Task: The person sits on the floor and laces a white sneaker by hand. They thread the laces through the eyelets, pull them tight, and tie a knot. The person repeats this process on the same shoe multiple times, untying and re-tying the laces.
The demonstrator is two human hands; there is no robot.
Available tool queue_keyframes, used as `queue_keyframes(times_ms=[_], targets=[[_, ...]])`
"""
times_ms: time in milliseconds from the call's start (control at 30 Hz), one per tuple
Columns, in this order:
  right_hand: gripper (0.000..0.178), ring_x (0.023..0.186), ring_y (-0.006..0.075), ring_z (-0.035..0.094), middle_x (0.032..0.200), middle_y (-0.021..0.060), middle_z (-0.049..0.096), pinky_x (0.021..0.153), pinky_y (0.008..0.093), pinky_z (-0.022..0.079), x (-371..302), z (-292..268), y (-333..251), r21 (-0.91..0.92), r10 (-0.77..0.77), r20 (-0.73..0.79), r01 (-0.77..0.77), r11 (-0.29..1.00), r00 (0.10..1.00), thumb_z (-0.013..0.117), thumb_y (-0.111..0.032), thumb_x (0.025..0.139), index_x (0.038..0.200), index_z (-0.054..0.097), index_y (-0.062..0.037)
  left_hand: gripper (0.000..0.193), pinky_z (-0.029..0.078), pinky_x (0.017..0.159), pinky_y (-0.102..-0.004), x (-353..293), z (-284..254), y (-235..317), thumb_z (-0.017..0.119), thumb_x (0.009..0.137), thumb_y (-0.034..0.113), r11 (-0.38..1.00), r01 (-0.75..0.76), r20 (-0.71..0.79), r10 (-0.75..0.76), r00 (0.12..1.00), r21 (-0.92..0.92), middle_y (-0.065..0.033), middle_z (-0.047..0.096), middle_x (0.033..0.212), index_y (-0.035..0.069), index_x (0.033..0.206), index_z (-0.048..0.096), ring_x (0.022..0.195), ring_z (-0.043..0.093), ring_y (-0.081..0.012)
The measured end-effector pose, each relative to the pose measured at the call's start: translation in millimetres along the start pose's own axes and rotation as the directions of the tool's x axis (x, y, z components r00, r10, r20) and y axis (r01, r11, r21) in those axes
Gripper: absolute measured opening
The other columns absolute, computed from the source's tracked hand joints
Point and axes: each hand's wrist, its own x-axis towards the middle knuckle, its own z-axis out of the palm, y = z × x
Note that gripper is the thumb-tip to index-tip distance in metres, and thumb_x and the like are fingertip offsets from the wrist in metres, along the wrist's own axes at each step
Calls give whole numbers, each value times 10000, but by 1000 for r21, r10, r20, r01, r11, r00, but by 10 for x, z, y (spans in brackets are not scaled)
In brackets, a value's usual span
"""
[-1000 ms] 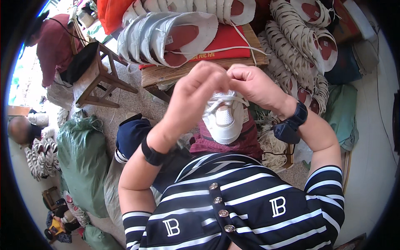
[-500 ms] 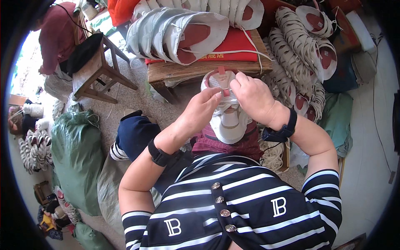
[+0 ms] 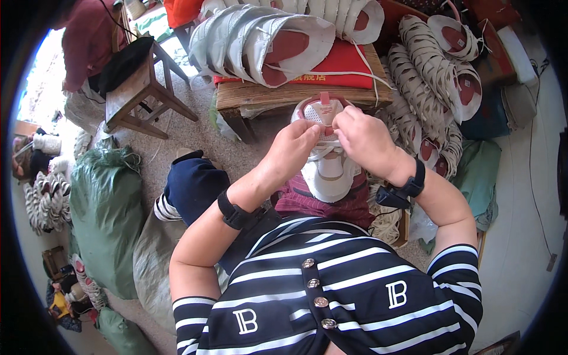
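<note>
Two hands, L [image 3: 294, 145] & R [image 3: 362, 137], I see pinched shut on white shoe upper [image 3: 326, 160], steadying it on lap for lacing.

White shoe upper [image 3: 327, 168] w/ red lining, opening up, on lap betw. both hands, toe toward body.

The hands' grip [image 3: 328, 133] hides the white shoe upper's [image 3: 329, 171] middle; fingertips cannot be told apart.

Both hands [image 3: 331, 142] together, fingers pinched
</note>
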Motion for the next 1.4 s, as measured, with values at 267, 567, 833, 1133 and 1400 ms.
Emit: queue_keyframes(times_ms=[267,567,833,1133,1400], targets=[[143,867,355,654,925,136,629,697,445,545,-5,42,32,6,74,3,-74,997,997,641,-67,858,977,561,-67,277,543,781,-444,25,179,-24,587,972,226,665,-76,-165,292,942,743,-216,713,956,3,1135,593,884,703,-367],[191,894,354,664,971,146,663,738,421,552,62,43,0,354,181,2,-170,920,984,653,-60,857,1035,587,-37,240,556,700,-504,98,266,-103,606,885,164,517,-10,-173,304,937,856,-217,695,834,9,1064,562,776,690,-415],[171,882,302,651,979,103,591,717,407,538,117,-110,60,262,-131,-65,144,954,989,701,-84,826,973,626,-38,193,480,588,-318,3,25,-15,707,864,109,711,-214,-161,420,893,670,-95,588,704,8,972,583,614,585,-177],[202,852,308,625,972,127,547,691,407,546,272,10,18,-19,-290,109,294,956,951,694,-81,780,937,577,-33,181,301,559,-195,-197,-242,-207,439,1039,124,895,-243,-306,129,943,-374,44,433,771,21,1115,567,627,340,-40],[78,733,107,614,924,38,554,664,235,522,553,-419,-326,860,-129,154,-69,505,980,624,-61,975,1013,574,-15,209,463,773,-213,-203,-39,-412,471,1031,50,936,-275,-274,212,938,-219,-12,616,957,-2,1177,611,844,543,-65]])
